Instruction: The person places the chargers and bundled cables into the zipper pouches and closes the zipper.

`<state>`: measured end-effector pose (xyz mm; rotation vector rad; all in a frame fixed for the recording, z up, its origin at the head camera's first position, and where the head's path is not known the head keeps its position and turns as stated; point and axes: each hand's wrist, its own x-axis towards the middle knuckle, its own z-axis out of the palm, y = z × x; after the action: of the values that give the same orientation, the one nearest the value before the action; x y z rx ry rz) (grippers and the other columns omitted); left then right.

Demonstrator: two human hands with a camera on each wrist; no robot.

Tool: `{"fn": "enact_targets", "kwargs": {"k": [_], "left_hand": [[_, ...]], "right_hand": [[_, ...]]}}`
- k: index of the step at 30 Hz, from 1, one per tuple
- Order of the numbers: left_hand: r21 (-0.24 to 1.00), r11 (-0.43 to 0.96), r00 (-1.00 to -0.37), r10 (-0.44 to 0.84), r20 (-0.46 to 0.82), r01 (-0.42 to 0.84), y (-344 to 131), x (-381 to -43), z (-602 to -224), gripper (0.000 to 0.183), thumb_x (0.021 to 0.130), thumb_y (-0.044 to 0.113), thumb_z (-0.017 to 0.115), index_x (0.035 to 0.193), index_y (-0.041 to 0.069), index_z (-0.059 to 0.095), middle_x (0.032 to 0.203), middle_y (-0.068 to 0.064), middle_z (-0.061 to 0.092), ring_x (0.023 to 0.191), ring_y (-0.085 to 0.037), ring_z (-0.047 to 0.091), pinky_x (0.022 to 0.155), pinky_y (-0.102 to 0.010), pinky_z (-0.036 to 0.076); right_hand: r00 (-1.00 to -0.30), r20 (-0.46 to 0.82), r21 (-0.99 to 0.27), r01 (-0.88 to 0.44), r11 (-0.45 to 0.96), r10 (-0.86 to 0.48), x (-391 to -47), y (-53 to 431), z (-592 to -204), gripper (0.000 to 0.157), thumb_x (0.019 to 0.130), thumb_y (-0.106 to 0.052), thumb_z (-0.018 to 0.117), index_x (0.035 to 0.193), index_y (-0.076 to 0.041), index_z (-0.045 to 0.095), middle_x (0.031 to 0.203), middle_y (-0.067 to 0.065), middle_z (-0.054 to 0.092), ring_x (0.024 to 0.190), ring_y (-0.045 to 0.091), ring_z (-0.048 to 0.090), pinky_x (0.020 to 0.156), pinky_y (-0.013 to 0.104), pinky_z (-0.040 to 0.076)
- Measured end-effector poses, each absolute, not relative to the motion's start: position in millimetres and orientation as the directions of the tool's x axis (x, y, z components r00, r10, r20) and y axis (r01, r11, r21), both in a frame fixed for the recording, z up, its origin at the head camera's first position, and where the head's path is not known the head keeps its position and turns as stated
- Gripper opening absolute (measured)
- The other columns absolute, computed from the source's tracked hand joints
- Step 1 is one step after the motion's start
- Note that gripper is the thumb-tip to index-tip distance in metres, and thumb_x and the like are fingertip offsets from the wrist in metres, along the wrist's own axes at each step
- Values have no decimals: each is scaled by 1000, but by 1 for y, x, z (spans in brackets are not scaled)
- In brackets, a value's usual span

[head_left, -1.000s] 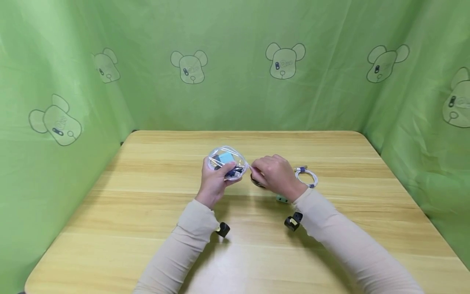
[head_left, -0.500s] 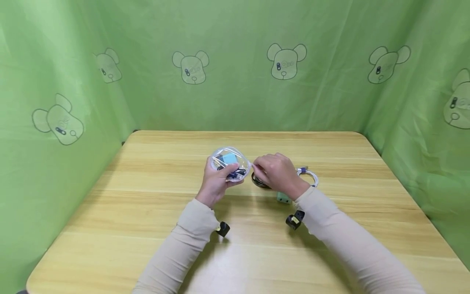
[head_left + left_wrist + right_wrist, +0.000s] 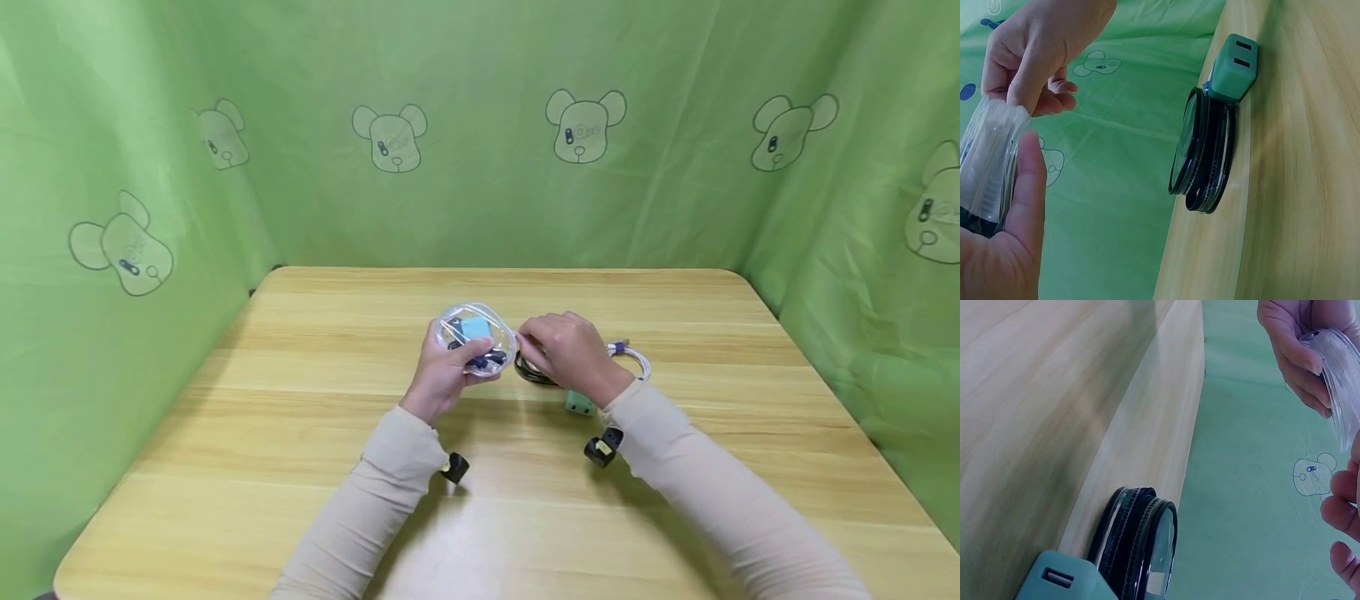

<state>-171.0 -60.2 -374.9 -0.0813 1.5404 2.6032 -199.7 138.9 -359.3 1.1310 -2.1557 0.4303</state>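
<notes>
Clear pouch [image 3: 990, 159], gripped in left hand [image 3: 441, 372], pinched by right hand [image 3: 564, 350], curtain lettering [image 3: 587, 131] illegible

Forearms [image 3: 727, 492] forward, left grip [image 3: 441, 372] thumb [image 3: 471, 351] uppermost, right grip [image 3: 566, 352] in a pinch alongside

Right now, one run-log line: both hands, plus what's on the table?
left hand: grips clear pouch | right hand: pinches pouch edge | table: black-rimmed case, green charger, coiled white cable

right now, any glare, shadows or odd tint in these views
Head view: pale glare on the near tabletop, soft shadow beside the left sleeve; left wrist view: darker, with a greenish cast; right wrist view: whitish shine on the clear pouch, shadow bands across the tabletop.
</notes>
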Motion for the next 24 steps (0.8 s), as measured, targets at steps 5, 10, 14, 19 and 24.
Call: {"fn": "enact_targets", "kwargs": {"k": [5, 10, 14, 19, 24], "left_hand": [[881, -453, -990, 103, -100, -136, -60, -169, -374, 75, 82, -9, 67, 142, 13, 29, 133, -24, 42, 105, -43, 59, 69, -46, 61], [896, -418, -986, 128, -108, -152, -61, -169, -373, 76, 82, -8, 68, 144, 13, 29, 132, -25, 43, 102, -42, 61, 69, -46, 61], [907, -391, -983, 148, -107, -157, -62, -169, -374, 76, 82, -7, 68, 145, 13, 29, 132, -24, 44, 100, -41, 62, 68, -46, 61], [911, -380, -981, 164, -105, -161, -63, -170, -374, 76, 82, -6, 69, 144, 13, 30, 132, -24, 45, 99, -40, 62, 67, -46, 61], [917, -360, -976, 189, -105, -168, -65, -171, -373, 76, 82, -6, 69, 144, 13, 30, 131, -25, 45, 96, -38, 63, 65, -44, 61]], "right_hand": [[-408, 686, 15, -819, 574, -602, -199, 139, -357, 13, 91, -15, 62, 84, -5, 67, 72, 5, 68, 57, 16, 61, 51, 31, 51], [-410, 684, 10, -822, 570, -603, -199, 138, -357, 12, 90, -14, 63, 84, -4, 67, 73, 5, 68, 58, 16, 62, 52, 31, 52], [-406, 687, 14, -822, 569, -603, -200, 137, -357, 12, 90, -14, 62, 85, -4, 67, 73, 5, 68, 58, 17, 62, 52, 31, 52], [-406, 683, 19, -821, 571, -607, -201, 136, -356, 10, 89, -13, 64, 84, -5, 67, 72, 5, 68, 57, 16, 61, 53, 31, 53], [-409, 682, 17, -820, 573, -607, -202, 136, -357, 9, 89, -12, 64, 85, -5, 67, 73, 5, 68, 58, 16, 61, 52, 31, 53]]}}
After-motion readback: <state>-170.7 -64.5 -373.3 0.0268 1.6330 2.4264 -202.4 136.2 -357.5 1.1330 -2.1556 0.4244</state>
